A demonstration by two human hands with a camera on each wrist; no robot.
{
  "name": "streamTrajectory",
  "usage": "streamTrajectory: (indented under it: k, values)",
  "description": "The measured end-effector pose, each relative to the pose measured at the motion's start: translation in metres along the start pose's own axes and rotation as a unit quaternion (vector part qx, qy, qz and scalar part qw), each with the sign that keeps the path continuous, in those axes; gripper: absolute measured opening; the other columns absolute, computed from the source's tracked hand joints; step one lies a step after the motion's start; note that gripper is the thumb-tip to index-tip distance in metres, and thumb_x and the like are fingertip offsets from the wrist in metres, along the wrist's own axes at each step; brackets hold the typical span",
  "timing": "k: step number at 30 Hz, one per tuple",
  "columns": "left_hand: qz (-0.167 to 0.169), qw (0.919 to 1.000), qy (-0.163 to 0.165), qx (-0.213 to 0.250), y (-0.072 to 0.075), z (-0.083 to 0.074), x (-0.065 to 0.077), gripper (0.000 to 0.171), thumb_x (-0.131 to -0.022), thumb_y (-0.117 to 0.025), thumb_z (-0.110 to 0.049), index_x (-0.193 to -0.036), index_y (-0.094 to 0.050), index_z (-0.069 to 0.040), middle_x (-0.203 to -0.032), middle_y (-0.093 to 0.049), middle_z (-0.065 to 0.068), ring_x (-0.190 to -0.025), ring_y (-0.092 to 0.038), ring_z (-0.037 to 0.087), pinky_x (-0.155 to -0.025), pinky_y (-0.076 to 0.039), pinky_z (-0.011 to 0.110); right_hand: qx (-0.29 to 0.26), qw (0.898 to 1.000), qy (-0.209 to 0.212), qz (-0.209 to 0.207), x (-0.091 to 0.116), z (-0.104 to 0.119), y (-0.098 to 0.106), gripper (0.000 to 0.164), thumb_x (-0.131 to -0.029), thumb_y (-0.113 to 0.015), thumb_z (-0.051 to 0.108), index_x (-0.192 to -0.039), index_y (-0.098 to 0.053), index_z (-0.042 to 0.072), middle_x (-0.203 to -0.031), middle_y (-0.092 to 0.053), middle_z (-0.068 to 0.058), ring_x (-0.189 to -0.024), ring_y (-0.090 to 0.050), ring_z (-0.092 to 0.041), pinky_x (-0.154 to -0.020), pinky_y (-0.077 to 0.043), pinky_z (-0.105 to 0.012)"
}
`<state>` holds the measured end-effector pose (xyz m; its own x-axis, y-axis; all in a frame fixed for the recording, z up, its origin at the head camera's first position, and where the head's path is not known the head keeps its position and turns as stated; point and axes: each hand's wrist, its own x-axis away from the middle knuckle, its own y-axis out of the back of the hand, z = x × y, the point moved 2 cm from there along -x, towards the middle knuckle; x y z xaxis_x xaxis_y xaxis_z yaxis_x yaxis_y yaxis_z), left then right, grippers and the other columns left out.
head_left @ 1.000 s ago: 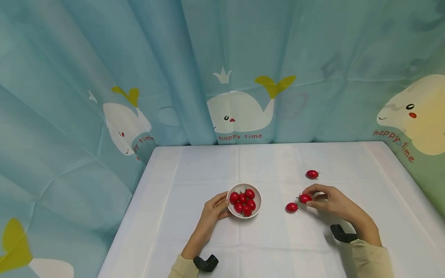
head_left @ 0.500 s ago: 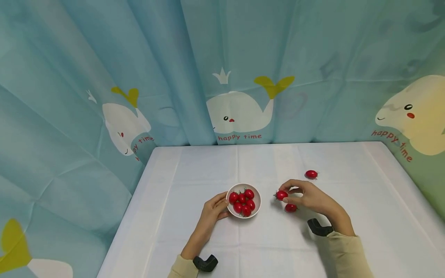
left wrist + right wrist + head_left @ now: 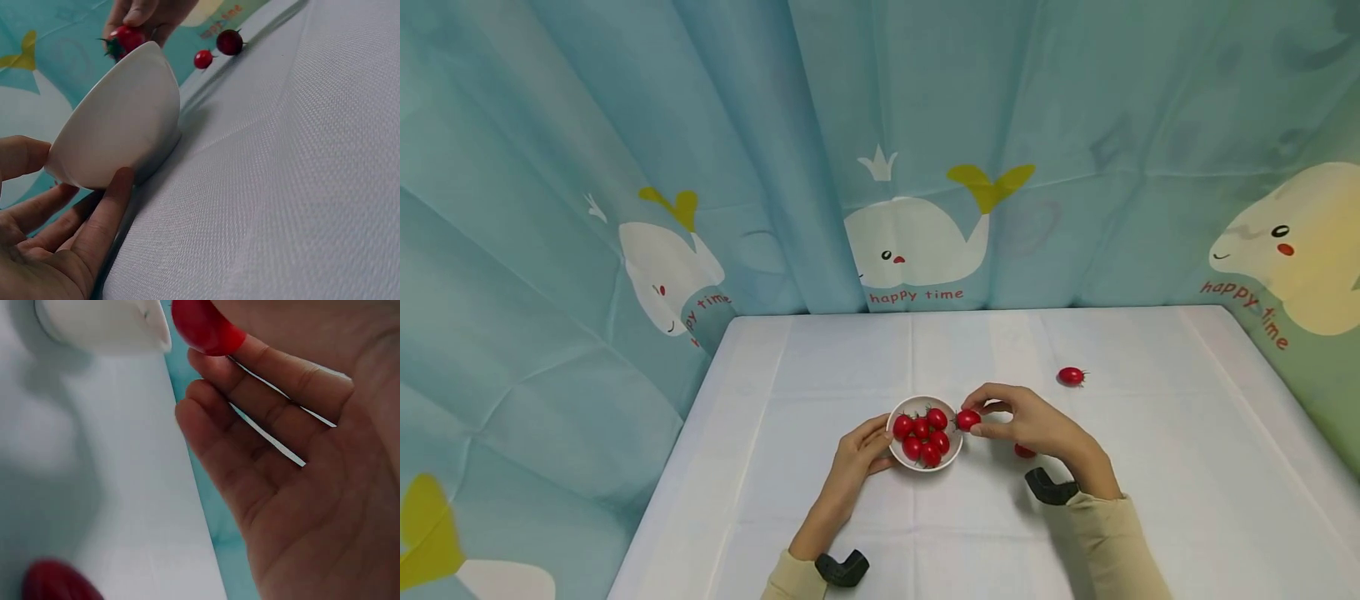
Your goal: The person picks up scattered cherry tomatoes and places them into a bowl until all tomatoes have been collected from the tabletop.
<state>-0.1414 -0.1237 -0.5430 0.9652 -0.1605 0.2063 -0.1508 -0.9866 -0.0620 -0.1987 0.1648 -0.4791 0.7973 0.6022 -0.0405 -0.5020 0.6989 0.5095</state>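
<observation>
A small white bowl (image 3: 925, 469) with several red cherry tomatoes (image 3: 921, 427) in it stands on the white-covered table. My left hand (image 3: 857, 454) holds the bowl from its left side, thumb at the rim and fingers against the outer wall (image 3: 125, 119). Between thumb and fingertips my right hand (image 3: 1026, 423) pinches another cherry tomato (image 3: 968, 420), its green stem end pointing left. That tomato is raised right at the bowl's right rim. Beneath the right hand a loose cherry tomato (image 3: 1024, 451) lies on the cloth, partly hidden by the hand.
One more cherry tomato (image 3: 1071, 376) lies farther back to the right on the tablecloth (image 3: 827, 358). Behind the table hangs a blue-green curtain (image 3: 760, 167) printed with whales. Each wrist wears a black strap mount (image 3: 842, 568).
My right hand has carried its cherry tomato leftward, past the loose one, to the bowl's rim. The left hand and the bowl have stayed in place.
</observation>
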Motion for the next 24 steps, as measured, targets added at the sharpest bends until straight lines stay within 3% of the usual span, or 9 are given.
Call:
streamTrajectory:
  k: [12,24]
  values:
    - [0.005,1.0000,-0.001,0.006,0.000,-0.001,0.000,0.052,-0.106,-0.061,-0.024,-0.151,-0.051,-0.001,-0.150,-0.058,0.023,-0.125,-0.066,0.019,-0.092,-0.062,0.025,0.062,0.995,0.078,-0.020,-0.018,0.023,-0.031,0.029,-0.091,-0.082,0.016,-0.118,-0.072,0.017,-0.113,-0.072,0.004,-0.107,-0.066,-0.018,-0.098,-0.060,-0.042]
    - [0.009,1.0000,-0.001,0.001,0.000,-0.003,0.002,0.053,-0.106,-0.060,-0.025,-0.152,-0.050,0.000,-0.151,-0.057,0.022,-0.124,-0.066,0.015,-0.093,-0.062,0.024,0.157,0.984,0.078,0.016,-0.032,0.033,-0.052,0.024,-0.092,-0.081,0.013,-0.114,-0.073,0.010,-0.107,-0.071,0.002,-0.105,-0.059,-0.016,-0.090,-0.058,-0.032]
